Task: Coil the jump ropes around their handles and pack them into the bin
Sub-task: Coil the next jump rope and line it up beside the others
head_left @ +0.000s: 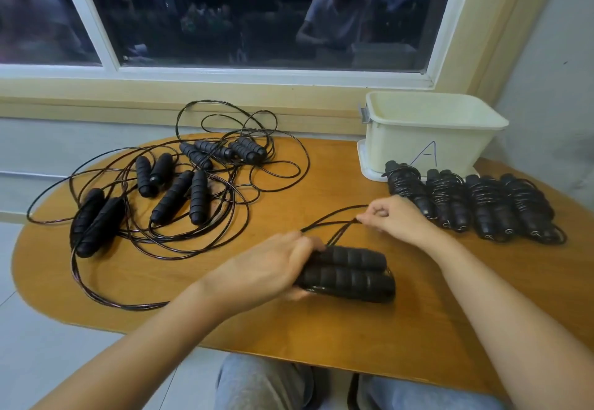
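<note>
Your left hand (273, 265) grips two black ridged foam handles (350, 273), lying side by side, pointing right; your right hand (390, 220) pinches their cord (331, 220).

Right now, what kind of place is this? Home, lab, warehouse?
Likely an ordinary indoor room, home or office rather than a factory: a rounded wooden table set under a window, a tiled floor, and one cream bin marked A.

- Dark window (244, 11), white-framed, at 12 o'clock above a cream sill (128, 94).
- Rounded wooden surface (289, 329) at centre.
- Pale floor (48, 329) at 8 o'clock.
- Grey wall (546, 56) at 2 o'clock.
</note>
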